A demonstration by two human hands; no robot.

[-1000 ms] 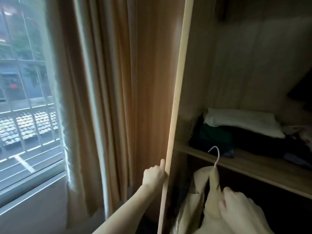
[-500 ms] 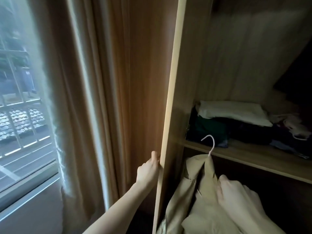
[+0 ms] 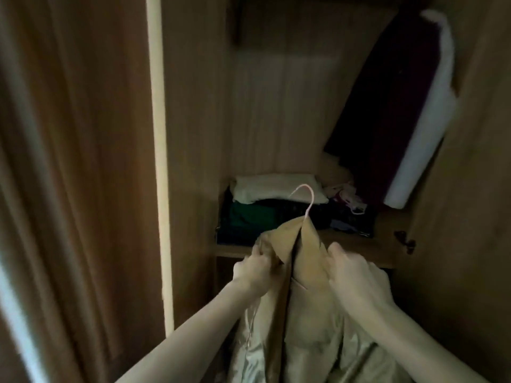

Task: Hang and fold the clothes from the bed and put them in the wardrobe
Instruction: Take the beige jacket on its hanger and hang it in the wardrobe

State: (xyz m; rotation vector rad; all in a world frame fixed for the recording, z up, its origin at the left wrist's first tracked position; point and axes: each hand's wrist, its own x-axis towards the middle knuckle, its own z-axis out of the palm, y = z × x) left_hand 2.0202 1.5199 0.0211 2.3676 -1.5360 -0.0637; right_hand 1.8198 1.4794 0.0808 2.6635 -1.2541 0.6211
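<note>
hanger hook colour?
Pale pink, on the hanger hook poking from the tan jacket collar; head view, only one available.

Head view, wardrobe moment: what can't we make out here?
- Wardrobe rail: not seen in the head view; dark and cut off by the top edge.
- Hanger: only the hook shows; the tan jacket covers its shoulders.
- Jacket hem: cut off by the bottom edge.
- Left hand and right hand fingertips: buried in the collar.
- Folded pile: dim and blurred, pieces not countable.
</note>
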